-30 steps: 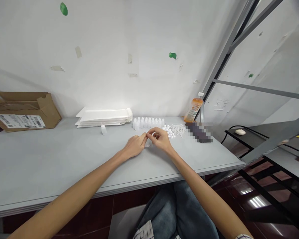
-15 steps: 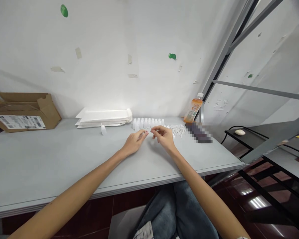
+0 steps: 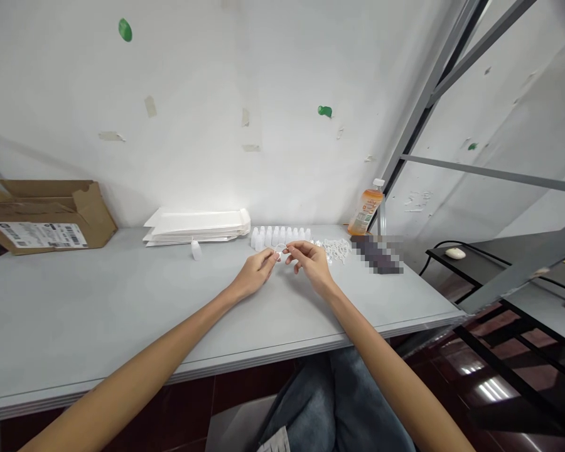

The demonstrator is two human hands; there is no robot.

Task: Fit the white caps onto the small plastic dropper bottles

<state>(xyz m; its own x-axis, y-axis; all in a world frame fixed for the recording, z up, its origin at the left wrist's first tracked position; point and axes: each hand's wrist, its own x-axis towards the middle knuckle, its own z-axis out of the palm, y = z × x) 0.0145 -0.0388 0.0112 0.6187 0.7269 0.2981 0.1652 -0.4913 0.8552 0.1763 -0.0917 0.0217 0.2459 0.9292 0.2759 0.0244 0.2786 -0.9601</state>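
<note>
My left hand [image 3: 255,274] is closed in a pinch on a small white piece with a thin loop [image 3: 280,246]. The fingertips of my right hand [image 3: 312,261] pinch the other side of that loop. Just behind my hands, small white plastic bottles [image 3: 275,236] stand packed in rows. To the right of my right hand lies a pile of small white looped pieces [image 3: 338,249]. A single small white bottle [image 3: 196,250] stands apart, left of my left hand, with a thin tip on top.
A stack of white padded envelopes [image 3: 198,225] lies against the wall, and an open cardboard box [image 3: 51,216] sits at the far left. At the back right are an orange drink bottle [image 3: 366,210] and a blurred dark object [image 3: 377,254]. A metal frame rises beyond the table's [image 3: 122,301] right end.
The loop now shows more clearly, arched above my fingertips. Both hands have barely moved, and the whole view has shifted slightly.
</note>
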